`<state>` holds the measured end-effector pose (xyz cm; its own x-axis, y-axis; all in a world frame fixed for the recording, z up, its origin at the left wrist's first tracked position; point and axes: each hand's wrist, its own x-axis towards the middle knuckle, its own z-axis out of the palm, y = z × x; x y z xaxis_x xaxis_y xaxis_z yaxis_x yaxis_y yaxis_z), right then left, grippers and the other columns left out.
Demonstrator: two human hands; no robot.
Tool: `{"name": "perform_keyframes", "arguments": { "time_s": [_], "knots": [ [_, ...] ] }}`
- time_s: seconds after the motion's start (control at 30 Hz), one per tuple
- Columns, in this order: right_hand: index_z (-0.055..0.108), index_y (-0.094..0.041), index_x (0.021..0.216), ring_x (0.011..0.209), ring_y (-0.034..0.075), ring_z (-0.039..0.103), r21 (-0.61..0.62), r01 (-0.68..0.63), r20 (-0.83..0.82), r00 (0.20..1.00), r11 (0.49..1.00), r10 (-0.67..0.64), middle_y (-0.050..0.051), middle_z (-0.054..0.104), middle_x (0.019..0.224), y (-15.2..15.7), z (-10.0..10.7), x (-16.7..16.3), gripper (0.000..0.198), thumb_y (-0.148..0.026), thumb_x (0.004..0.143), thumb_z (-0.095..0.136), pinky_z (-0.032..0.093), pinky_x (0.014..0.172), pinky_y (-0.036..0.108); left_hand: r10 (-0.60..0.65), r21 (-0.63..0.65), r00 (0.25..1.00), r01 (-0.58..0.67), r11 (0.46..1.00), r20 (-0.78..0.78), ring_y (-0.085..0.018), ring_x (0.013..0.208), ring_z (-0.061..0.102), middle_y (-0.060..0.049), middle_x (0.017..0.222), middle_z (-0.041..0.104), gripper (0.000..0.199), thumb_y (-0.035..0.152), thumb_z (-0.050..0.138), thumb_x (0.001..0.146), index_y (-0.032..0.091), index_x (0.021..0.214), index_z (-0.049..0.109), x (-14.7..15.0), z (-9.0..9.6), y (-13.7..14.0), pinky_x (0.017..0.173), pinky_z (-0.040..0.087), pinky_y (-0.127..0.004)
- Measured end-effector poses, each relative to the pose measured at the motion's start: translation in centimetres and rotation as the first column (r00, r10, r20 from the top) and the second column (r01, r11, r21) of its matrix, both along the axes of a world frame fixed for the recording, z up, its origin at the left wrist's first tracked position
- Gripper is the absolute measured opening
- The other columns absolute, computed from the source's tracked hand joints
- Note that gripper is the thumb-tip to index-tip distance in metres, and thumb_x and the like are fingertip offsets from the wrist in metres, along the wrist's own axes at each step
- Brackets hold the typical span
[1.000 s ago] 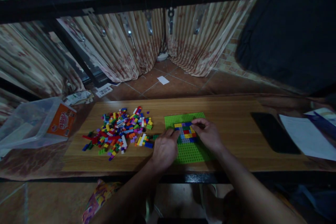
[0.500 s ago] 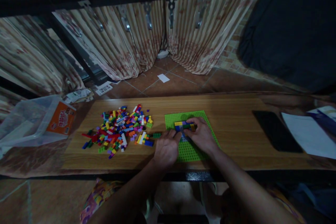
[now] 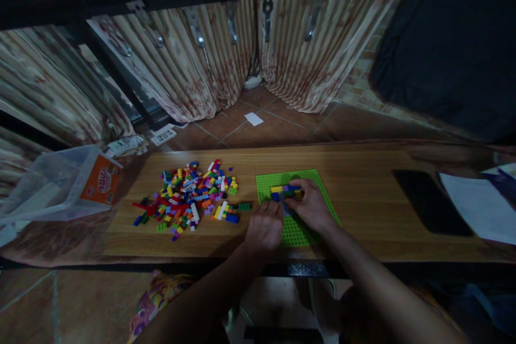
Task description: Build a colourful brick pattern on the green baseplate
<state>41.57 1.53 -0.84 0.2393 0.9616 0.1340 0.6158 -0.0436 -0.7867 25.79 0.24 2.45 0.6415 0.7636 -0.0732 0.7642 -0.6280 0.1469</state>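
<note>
- The right hand (image 3: 312, 207) is narrowed round the right end of a low, multicoloured structure of plastic bricks (image 3: 286, 192), fingers on its far side and thumb on its near side; perhaps this grip lets it press or steady the pieces.
- The left hand (image 3: 266, 223) lies low at the structure's near-left corner, fingers curled; whether it pinches a brick is hidden. It probably braces the work from that side.
- The structure sits on the far half of a flat, bright green studded plastic baseplate (image 3: 300, 236), whose studs likely keep it from sliding.
- The baseplate lies on a brown wood-grain tabletop (image 3: 363, 199), right in front of the person, seemingly so both hands reach it easily.
- A loose heap of small, mixed-colour plastic bricks (image 3: 189, 193) spreads to the left, apart from the baseplate, presumably to keep spare pieces within reach.
- A dark green oblong brick (image 3: 244, 206) lies between heap and baseplate.
- Beyond the tabletop's left end stands a clear plastic bin (image 3: 60, 164) with an orange printed label (image 3: 100, 180); something pale shows inside, too dim to identify.
</note>
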Motion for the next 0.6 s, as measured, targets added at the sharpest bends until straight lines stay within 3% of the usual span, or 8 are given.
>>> {"name": "perform_keyframes", "arguments": {
  "time_s": [0.23, 0.4, 0.6],
  "knots": [
    [0.062, -0.020, 0.101, 0.102, 0.024, 0.056, 0.006, -0.005, -0.020, 1.000, 1.000, 0.005, 0.008, 0.061, 0.107, 0.0, 0.2, 0.0, 0.036, -0.022, 0.065, 0.065, 0.044, 0.094, 0.043, 0.006, 0.026, 1.000, -0.007, 1.000, 0.029, -0.023, 0.100, 0.055, -0.010, 0.106, 0.061, 0.032, 0.010, 0.037, 0.091, 0.010, 0.116, 0.057, 0.0, -0.3, -0.1, 0.088, 0.049, -0.036],
    [0.061, -0.020, 0.105, 0.098, 0.022, 0.060, 0.030, 0.041, -0.237, 0.971, 0.999, -0.033, 0.008, 0.065, 0.105, 0.5, -0.6, 1.2, 0.035, -0.030, 0.071, 0.062, 0.047, 0.090, 0.040, 0.026, -0.011, 0.993, -0.025, 1.000, 0.115, -0.022, 0.100, 0.056, -0.007, 0.105, 0.062, 0.034, 0.009, 0.041, 0.088, 0.016, 0.117, 0.057, -1.0, -0.1, 0.3, 0.090, 0.049, -0.034],
    [0.064, -0.019, 0.094, 0.086, 0.021, 0.064, 0.052, 0.154, -0.308, 0.942, 0.987, -0.131, 0.007, 0.070, 0.093, 1.1, -0.4, 2.2, 0.025, -0.034, 0.075, 0.059, 0.050, 0.084, 0.039, 0.161, -0.002, 0.973, -0.163, 0.987, 0.168, -0.019, 0.103, 0.057, -0.007, 0.113, 0.061, 0.044, 0.004, 0.042, 0.083, 0.019, 0.123, 0.054, -1.8, 0.2, 1.4, 0.092, 0.049, -0.031]
  ]
}}
